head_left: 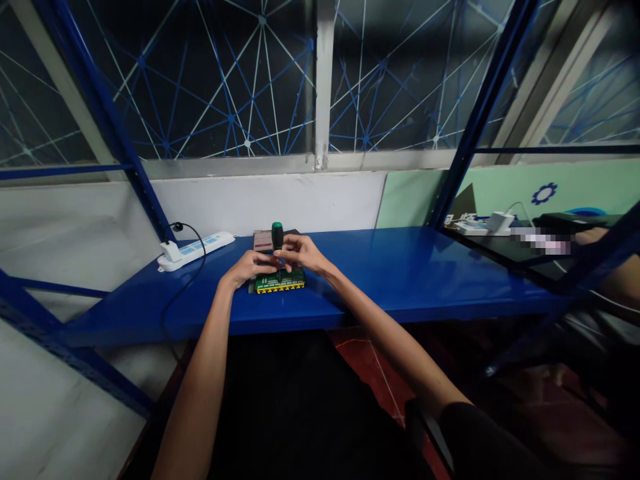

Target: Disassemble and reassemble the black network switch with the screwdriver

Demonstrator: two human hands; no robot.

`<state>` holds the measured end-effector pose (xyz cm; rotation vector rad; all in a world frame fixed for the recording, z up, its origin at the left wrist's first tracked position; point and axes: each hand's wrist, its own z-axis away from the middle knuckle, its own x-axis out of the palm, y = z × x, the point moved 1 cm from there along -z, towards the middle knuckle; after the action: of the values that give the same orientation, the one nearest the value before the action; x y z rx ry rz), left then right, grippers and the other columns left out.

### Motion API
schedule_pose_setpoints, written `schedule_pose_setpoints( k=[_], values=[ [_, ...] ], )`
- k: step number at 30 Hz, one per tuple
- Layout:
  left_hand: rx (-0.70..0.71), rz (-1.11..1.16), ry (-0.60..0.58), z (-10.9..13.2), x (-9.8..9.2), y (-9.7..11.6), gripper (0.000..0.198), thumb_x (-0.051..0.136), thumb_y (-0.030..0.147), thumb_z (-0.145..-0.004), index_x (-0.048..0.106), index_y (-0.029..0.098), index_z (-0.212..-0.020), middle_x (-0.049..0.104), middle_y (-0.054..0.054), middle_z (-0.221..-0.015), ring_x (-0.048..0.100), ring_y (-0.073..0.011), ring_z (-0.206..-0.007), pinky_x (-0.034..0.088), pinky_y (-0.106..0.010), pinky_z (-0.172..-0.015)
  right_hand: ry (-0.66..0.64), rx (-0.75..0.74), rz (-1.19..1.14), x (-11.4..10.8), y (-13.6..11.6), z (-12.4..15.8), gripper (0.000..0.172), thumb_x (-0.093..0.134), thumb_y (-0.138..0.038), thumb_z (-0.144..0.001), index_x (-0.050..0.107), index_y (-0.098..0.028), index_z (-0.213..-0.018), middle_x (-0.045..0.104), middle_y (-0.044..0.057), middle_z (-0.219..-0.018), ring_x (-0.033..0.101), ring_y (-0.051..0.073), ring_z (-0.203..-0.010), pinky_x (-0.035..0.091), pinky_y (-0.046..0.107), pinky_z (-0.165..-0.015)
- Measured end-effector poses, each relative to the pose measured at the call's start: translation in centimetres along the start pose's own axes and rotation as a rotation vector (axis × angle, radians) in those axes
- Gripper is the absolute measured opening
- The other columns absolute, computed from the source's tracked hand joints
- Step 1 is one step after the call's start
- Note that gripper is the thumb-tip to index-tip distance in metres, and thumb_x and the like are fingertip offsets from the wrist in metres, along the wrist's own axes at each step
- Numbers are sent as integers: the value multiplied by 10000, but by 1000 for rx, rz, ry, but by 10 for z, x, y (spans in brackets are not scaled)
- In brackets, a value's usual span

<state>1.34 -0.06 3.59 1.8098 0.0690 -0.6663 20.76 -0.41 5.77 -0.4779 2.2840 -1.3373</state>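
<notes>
A screwdriver [277, 235] with a green and black handle stands upright over a green circuit board [273, 281] on the blue table. Yellow ports line the board's near edge. My right hand [303, 253] is closed, its thumb and fingers pinching the lower part of the handle from the right. From the left, my left hand [250, 267] reaches over the board with its fingers drawn together at the screwdriver's shaft. The screwdriver's tip meets the board, but what lies under it is too small to make out.
Behind the board lies a flat piece with a pinkish label [263, 240]. A white power strip [197, 250] with a black cable stands at the left of the blue table [380, 267]. Blue shelf posts rise on both sides. At the far right, another person's arm [617, 277] shows.
</notes>
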Motion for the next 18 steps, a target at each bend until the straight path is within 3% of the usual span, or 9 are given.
schedule_pose_setpoints(
  k=[5,11,18],
  values=[
    [32,-33,-84,3,0,2,246,756,362,-669,801,223,-867,756,-88,-999,687,-254,-995,546,-363,-881,-69,14,-49,-2,1,-1,299,699,-470,-784,636,-178,-772,603,-10,-559,475,84,-447,306,211,-388],
    [-3,32,-65,-1,0,-4,207,783,337,-637,796,218,-807,761,-88,-945,692,-261,-970,528,-392,-925,-56,54,-73,1,6,-1,343,691,-477,-798,702,-182,-973,580,-23,-559,493,96,-479,315,215,-409],
    [32,53,-108,-1,0,-5,216,781,342,-663,793,193,-821,763,-99,-931,693,-255,-968,524,-378,-923,-77,54,-66,6,6,0,334,707,-492,-786,668,-161,-803,570,-20,-520,453,78,-438,296,217,-399]
  ],
)
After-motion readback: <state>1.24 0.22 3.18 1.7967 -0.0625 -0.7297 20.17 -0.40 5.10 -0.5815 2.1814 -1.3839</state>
